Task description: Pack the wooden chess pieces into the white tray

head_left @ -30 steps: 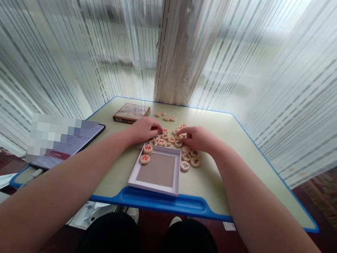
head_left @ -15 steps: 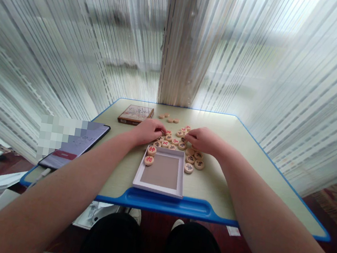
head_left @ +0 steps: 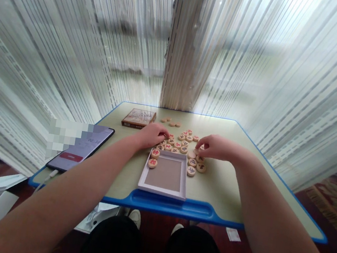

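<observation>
Beyond the white tray (head_left: pixel 183 179) by the front edge of the table (head_left: pixel 220 189), wooden discs (head_left: pixel 177 145) cluster; left hand (head_left: pixel 153 135) curls half-bent fingers at their left, right hand (head_left: pixel 214 146) likewise at right, any grip impossible to tell.

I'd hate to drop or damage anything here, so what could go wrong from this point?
The open white box sits close to the near edge of the table, so a bump could push it over. The right hand is right among loose game pieces and might scatter some. The left forearm passes near the white cable by the phone, and could snag it.
</observation>
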`<state>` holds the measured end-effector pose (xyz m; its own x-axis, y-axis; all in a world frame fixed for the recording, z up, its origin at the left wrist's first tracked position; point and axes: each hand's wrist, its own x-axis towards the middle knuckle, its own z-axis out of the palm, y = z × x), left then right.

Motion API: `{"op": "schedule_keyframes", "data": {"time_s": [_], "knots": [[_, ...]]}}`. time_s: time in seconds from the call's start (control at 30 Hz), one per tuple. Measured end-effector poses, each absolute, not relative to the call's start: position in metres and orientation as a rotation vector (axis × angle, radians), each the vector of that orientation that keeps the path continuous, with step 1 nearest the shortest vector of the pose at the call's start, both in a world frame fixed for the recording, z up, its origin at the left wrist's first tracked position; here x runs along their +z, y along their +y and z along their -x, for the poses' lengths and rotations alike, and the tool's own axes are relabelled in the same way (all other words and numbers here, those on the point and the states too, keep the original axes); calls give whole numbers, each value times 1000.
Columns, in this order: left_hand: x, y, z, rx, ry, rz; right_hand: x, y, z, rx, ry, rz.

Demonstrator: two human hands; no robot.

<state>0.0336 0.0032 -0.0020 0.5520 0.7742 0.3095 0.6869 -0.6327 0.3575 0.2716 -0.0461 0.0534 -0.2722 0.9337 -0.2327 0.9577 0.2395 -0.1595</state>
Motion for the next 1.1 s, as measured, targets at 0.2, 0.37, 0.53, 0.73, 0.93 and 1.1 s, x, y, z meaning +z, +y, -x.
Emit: {"op": "schedule_keyframes", "data": {"time_s": [0.2, 0.37, 0.53, 0.73, 0.93, 1.1], "knots": [[-2, 2, -33, 657, 1233, -2589, 49, -44, -271, -446, 2457, -1859], [-1, 2, -33, 643, 1232, -2593, 39, -39, -269, -336, 2540, -1893], [2, 0, -34, 612, 1243, -2582, 41, -40, -270, -415, 2536, -1825], [2, -1, -34, 601, 1242, -2594, 50, -48, -266, -551, 2551, -1794], [2, 0, -33, 603, 1231, -2611, 44, -45, -263, -542, 2527, -1769], [2, -1, -34, 595, 1243, -2607, 38, -39, -266, -550, 2584, -1803]]}}
